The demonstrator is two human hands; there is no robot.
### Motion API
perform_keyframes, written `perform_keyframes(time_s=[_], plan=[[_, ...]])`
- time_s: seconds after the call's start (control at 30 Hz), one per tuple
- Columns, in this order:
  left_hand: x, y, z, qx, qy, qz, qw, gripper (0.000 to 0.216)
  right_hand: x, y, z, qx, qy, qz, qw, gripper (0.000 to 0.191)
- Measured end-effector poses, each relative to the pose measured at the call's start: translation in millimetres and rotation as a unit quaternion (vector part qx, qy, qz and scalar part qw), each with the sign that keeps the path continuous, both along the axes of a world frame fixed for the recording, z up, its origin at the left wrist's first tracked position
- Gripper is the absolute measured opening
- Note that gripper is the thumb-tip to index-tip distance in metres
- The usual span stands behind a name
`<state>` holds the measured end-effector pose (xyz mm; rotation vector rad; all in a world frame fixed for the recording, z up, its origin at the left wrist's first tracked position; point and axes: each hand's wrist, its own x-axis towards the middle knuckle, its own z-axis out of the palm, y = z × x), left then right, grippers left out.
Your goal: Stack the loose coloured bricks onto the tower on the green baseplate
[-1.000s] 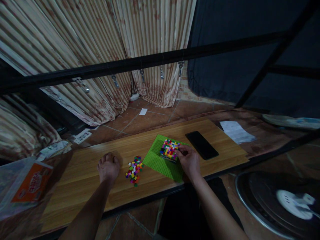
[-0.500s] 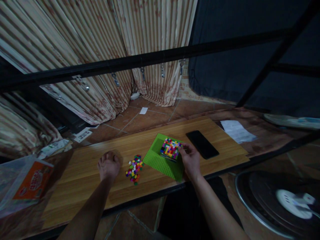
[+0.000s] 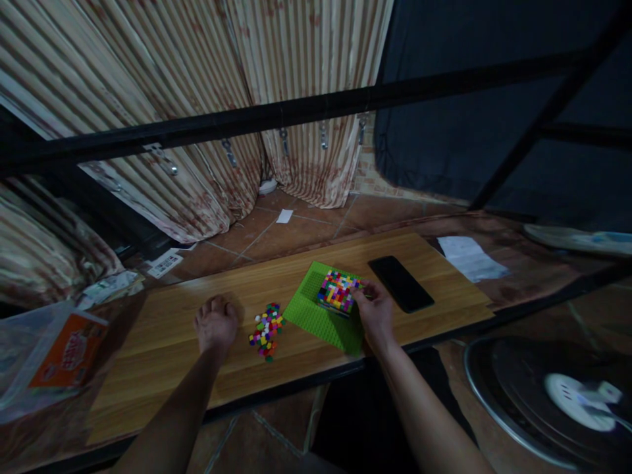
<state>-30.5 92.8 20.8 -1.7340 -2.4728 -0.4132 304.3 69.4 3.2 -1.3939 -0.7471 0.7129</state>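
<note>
Right hand (image 3: 376,315) shifts slightly toward the 3 o'clock edge of the block (image 3: 338,291).
Thumb and fingertips bend together there; cannot tell if gripping. Left hand (image 3: 216,324), fingers curled, grip hidden, rests at 9 o'clock of loose bricks (image 3: 267,329). Block sits on green board (image 3: 303,308); uneven side pressure could dislodge it.
</note>
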Motion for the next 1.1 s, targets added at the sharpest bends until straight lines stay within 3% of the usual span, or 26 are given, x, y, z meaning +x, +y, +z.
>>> perform_keyframes(time_s=[0.37, 0.63, 1.1], plan=[[-1, -1, 0.1, 0.009, 0.006, -0.011, 1.000, 0.044, -3, -7, 10.0, 0.017, 0.120, 0.017, 0.992, 0.050], [-3, -1, -1.6, 0.013, -0.003, -0.020, 1.000, 0.042, 1, -23, 4.2, 0.025, 0.155, -0.038, 0.987, 0.042], [-1, 0, -4.4, 0.022, -0.014, -0.002, 1.000, 0.043, 0, -31, -3.5, 0.016, 0.051, -0.005, 0.999, 0.040]])
